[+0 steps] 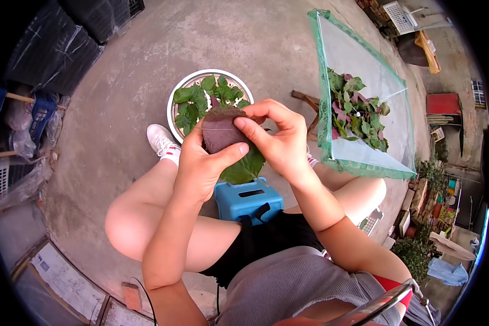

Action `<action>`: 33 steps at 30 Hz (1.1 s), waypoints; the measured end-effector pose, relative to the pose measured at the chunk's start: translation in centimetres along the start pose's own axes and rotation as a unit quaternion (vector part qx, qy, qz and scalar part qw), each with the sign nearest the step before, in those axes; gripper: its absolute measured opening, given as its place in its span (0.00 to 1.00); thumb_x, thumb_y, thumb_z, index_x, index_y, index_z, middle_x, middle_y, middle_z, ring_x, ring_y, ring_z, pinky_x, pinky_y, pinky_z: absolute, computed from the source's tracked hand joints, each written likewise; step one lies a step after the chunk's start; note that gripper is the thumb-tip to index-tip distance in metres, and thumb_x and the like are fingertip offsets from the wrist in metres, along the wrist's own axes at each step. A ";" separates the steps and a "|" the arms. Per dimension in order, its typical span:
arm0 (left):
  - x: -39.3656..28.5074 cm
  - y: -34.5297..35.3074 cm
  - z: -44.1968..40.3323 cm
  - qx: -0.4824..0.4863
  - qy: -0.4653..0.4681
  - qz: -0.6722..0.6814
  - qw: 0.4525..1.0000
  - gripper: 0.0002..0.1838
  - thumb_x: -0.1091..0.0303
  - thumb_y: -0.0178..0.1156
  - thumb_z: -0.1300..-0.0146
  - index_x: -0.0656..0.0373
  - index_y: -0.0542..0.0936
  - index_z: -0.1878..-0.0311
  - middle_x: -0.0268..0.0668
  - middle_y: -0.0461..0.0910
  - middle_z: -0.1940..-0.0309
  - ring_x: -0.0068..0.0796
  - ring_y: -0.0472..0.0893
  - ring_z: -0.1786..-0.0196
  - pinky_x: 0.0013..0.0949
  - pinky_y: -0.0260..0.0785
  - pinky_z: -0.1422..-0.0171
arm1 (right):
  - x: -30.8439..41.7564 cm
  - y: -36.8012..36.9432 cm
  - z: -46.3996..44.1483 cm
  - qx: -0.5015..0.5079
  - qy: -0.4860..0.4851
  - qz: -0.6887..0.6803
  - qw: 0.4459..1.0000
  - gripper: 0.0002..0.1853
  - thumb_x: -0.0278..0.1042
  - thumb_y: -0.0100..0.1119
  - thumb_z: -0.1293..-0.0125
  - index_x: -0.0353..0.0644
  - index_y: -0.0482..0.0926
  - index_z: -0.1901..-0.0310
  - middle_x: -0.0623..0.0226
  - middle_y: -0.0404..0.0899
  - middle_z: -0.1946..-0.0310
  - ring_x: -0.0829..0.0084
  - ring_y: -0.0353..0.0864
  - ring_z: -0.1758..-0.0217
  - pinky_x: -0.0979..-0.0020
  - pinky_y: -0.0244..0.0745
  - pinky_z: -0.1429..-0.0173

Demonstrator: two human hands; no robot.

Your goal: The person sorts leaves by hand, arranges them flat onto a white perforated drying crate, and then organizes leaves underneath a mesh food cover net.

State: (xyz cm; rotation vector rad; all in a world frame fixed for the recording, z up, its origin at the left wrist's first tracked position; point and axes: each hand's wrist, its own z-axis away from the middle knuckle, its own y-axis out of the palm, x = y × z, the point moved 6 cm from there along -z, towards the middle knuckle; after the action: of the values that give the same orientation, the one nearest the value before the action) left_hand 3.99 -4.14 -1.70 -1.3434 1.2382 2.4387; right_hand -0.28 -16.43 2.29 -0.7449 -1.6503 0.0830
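Over the floor (141, 54), between the knees, a purple-backed leaf (220, 133) is held up by both hands with forearms reached forward: it is pinched between thumb and fingers by the left hand (199, 161), and its upper edge is nipped between thumb and forefinger by the right hand (282, 136), while whether the green leaf (244, 167) beneath is also gripped cannot quite be made out. A blue box (250, 198) is partly covered by that lower leaf, and the near side of the basin (211, 71) is blocked by the hands. Green leaves (193, 100) are contained in the basin, and a mixed pile (358, 114) is borne by the green-edged net (353, 49) to the right.
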 end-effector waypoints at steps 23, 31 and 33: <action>-10.0 -6.0 2.5 -0.080 0.175 0.125 0.973 0.14 0.78 0.59 0.42 0.66 0.76 0.52 0.38 0.80 0.59 0.27 0.80 0.57 0.28 0.72 0.50 | -25.9 5.6 -3.3 -0.204 0.294 -0.234 0.904 0.11 0.27 0.61 0.40 0.29 0.79 0.59 0.63 0.82 0.68 0.76 0.81 0.68 0.77 0.77 0.66; -11.2 -7.4 3.3 -0.212 0.171 0.173 0.947 0.11 0.75 0.58 0.40 0.68 0.77 0.55 0.41 0.81 0.60 0.27 0.81 0.60 0.26 0.74 0.61 | -29.0 12.3 -6.6 -0.154 0.243 0.000 0.958 0.10 0.31 0.63 0.44 0.36 0.83 0.62 0.59 0.83 0.71 0.72 0.82 0.69 0.72 0.75 0.60; -11.3 -8.3 3.6 -0.250 0.175 0.167 0.938 0.11 0.75 0.57 0.40 0.69 0.77 0.55 0.41 0.81 0.60 0.27 0.81 0.60 0.25 0.74 0.63 | -28.9 14.0 -8.5 -0.151 0.192 0.034 0.969 0.09 0.30 0.62 0.44 0.35 0.83 0.62 0.59 0.83 0.69 0.69 0.83 0.67 0.71 0.75 0.59</action>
State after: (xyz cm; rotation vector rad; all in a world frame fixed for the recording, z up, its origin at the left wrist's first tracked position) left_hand 12.06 7.07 2.60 -1.9029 1.0062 2.9961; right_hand 14.16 -23.04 -26.87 -0.9812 -1.2774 -0.2556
